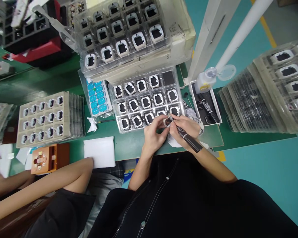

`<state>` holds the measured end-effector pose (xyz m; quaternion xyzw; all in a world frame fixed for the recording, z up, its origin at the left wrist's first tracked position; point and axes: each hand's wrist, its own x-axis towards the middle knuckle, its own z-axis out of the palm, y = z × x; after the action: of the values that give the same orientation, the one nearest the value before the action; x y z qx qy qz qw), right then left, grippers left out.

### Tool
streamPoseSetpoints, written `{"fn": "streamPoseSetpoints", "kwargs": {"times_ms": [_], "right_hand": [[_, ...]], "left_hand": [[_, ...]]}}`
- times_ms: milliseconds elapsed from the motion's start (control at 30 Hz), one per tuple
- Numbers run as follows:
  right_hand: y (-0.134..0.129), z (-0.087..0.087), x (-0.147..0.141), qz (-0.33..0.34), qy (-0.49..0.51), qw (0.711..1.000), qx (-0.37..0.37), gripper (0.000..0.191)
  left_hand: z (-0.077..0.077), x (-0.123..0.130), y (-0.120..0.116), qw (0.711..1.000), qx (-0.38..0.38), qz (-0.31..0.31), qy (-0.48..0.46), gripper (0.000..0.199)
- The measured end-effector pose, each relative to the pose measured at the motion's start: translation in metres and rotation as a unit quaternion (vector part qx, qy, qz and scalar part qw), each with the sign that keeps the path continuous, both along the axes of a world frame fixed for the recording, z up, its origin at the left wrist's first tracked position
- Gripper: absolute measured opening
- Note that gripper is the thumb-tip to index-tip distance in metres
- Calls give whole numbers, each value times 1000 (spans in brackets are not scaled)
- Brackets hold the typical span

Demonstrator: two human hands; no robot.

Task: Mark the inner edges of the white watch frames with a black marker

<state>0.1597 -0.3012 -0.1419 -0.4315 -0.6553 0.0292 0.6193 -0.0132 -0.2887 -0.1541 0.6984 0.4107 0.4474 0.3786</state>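
Observation:
My left hand pinches a small white-rimmed frame part between thumb and fingers, at the front edge of the green table. A black marker pen is in my right hand, its tip end up against the part and its dark barrel slanting down to the right. Just beyond my hands lies a clear plastic tray with rows of similar white and black frames. One pocket at its back right corner holds no frame. My fingers partly cover the tray's near right corner.
Behind stands a raised tray of frames on a box. Tray stacks rise at the right, others at the left. A white box holds markers beside a bottle. A person's arm reaches in near an orange fixture.

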Motion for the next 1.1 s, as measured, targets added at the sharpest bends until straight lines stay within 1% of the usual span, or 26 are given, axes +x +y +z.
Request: {"fn": "streamPoseSetpoints", "kwargs": {"times_ms": [167, 300, 367, 500, 567, 667, 767, 967, 1100], "right_hand": [[-2, -1, 0, -20, -1, 999, -31, 15], [-2, -2, 1, 2, 28, 999, -26, 20], [-2, -4, 1, 5, 37, 999, -27, 19], [-5, -6, 1, -22, 18, 999, -39, 14], [-6, -5, 0, -21, 29, 998, -47, 15], [-5, -4, 0, 0, 44, 998, -40, 17], [-4, -3, 0, 1, 37, 999, -28, 18], [-3, 0, -1, -4, 11, 1000, -25, 19], [-2, 1, 0, -14, 7, 1000, -19, 18]], "left_hand": [[0, 0, 0, 1000, 4, -5, 3, 36], [1, 0, 1, 1000, 3, -9, 0, 35], [2, 0, 1, 1000, 6, -14, -5, 35], [0, 0, 1, 1000, 5, -18, -3, 36], [-1, 0, 1, 1000, 3, -18, -3, 37], [-3, 0, 2, 999, -1, -23, -28, 38], [-5, -1, 4, 998, -14, -27, -48, 39], [-10, -3, 3, 999, -31, -17, -27, 40], [-9, -3, 2, 999, -23, -21, -25, 40]]}}
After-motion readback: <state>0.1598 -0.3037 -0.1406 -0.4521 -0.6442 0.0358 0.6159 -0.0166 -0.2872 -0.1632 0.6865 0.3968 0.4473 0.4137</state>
